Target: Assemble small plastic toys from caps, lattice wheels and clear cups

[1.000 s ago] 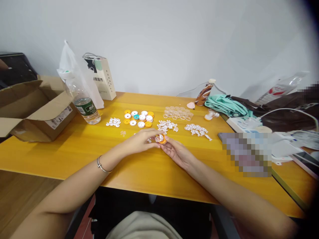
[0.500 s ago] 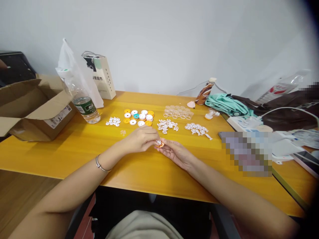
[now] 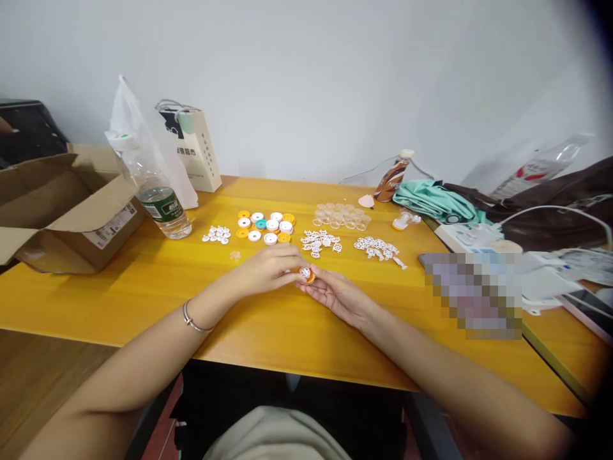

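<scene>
Between my hands, above the table, is a small round orange disc [image 3: 311,277] with a white piece on its face. My right hand [image 3: 339,298] grips its right edge between thumb and fingers. My left hand [image 3: 272,267] is closed at its left side, thumb and fingertips on it; the fingers partly cover the disc. Just beyond lie white wheel-shaped pieces [image 3: 322,241]. Orange, white and one teal round discs [image 3: 272,225] sit behind my left hand. Farther left are small white round pieces [image 3: 216,234] and tiny clear bits [image 3: 235,255].
Clear round covers [image 3: 341,217] stand at the back, with more flat white pieces [image 3: 376,246] nearer. On the left are an open cardboard box [image 3: 90,223], a water bottle [image 3: 163,207] and a paper bag [image 3: 204,153]. A brown drink bottle [image 3: 393,177], green cloth [image 3: 433,199] and power strip [image 3: 462,237] occupy the right.
My left fingers have shifted slightly on the orange disc, and its white piece shows a little more. My right hand has kept its grip.
</scene>
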A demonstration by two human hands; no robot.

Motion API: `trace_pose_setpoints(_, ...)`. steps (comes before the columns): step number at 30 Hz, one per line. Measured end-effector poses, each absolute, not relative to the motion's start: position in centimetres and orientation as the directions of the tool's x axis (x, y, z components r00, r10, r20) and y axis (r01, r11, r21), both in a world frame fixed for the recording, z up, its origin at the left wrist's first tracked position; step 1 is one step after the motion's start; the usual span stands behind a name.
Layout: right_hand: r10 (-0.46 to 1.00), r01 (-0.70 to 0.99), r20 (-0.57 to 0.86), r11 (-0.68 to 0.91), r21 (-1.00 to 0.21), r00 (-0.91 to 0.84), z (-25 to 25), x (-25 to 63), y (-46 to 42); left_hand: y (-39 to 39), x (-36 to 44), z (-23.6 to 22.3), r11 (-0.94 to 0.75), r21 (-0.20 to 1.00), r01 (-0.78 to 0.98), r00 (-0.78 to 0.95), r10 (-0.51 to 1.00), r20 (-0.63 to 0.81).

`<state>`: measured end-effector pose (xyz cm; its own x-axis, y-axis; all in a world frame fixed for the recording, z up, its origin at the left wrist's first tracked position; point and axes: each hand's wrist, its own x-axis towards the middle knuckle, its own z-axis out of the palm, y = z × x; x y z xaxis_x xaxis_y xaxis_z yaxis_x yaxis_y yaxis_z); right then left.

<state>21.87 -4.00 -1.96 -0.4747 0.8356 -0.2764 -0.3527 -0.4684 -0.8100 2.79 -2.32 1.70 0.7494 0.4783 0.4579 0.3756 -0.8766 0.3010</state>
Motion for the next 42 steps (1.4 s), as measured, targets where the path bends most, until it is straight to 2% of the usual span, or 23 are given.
trace_pose_setpoints(15, 0.8, -0.313, -0.292, -0.5, -0.808, -0.524, -1.77, 21.79, -4.26, -2.72, 3.06, 1.89, -0.825, 0.422, 0.376, 0.729, 0.545, 0.415)
trace_pose_setpoints(20, 0.82, -0.389, -0.278, -0.5, -0.774, -0.5, -1.9, 21.8, -4.02, -2.5, 3.09, 1.75, -0.788, 0.46, 0.408, 0.667, 0.602, 0.439)
trace_pose_setpoints(25, 0.844, -0.461, -0.262, -0.486, -0.742, -0.468, -1.97, 21.93, -3.72, -2.45, 3.19, 1.71, -0.719, 0.571, 0.396, 0.615, 0.669, 0.417)
trace_pose_setpoints(30, 0.842, -0.448, -0.266, -0.487, -0.749, -0.469, -1.89, 22.01, -3.82, -2.37, 3.21, 1.56, -0.682, 0.629, 0.374, 0.62, 0.688, 0.377)
trace_pose_setpoints(36, 0.837, -0.436, -0.227, -0.468, -0.769, -0.498, -1.79, 21.88, -4.14, -2.12, 3.24, 1.17, -0.539, 0.788, 0.298, 0.565, 0.765, 0.309)
trace_pose_setpoints(42, 0.819, -0.435, -0.182, -0.46, -0.774, -0.544, -1.91, 22.07, -4.05, -1.95, 2.86, 1.36, -0.54, 0.776, 0.324, 0.604, 0.75, 0.27)
